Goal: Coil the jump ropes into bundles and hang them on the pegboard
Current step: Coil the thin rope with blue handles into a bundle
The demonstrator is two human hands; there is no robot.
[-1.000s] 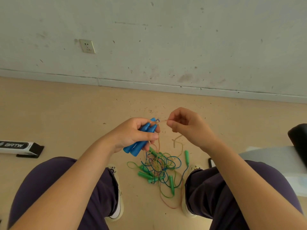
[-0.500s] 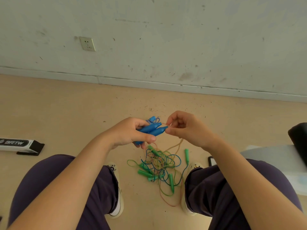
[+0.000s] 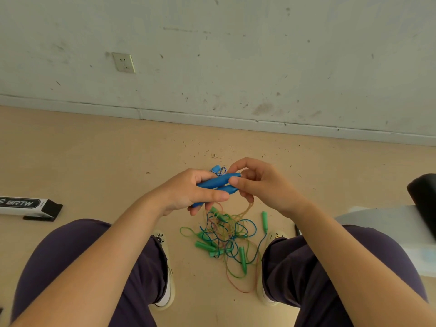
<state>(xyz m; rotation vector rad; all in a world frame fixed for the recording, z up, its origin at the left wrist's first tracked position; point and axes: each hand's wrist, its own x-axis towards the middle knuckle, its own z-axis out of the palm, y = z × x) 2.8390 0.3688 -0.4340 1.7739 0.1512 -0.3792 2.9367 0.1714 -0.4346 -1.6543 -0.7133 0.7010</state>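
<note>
A: How are the hands posed?

B: Both forearms are extended forward over the knees, and the hands are brought together above the floor (image 3: 70, 161). The left hand (image 3: 188, 193) is turned palm inward, its grip closed around a bundle of blue handles (image 3: 218, 182), with the thumb laid along the lower handle. The right hand (image 3: 262, 185) is curled, and the far tips of the same handles are pinched between its thumb and fingers.

A: What else is held?

B: A blue-and-white braided cord (image 3: 219, 170) is seen looped just above the left grip. A tan cord (image 3: 247, 208) is draped down from beneath the right grip; whether it is held cannot be told.

A: And the other ropes?

B: Directly below both grips, between the two shoes, a loose tangle of ropes (image 3: 226, 234) with green handles (image 3: 264, 220) is left lying on the floor, uncoiled. No container is seen holding them.
</note>
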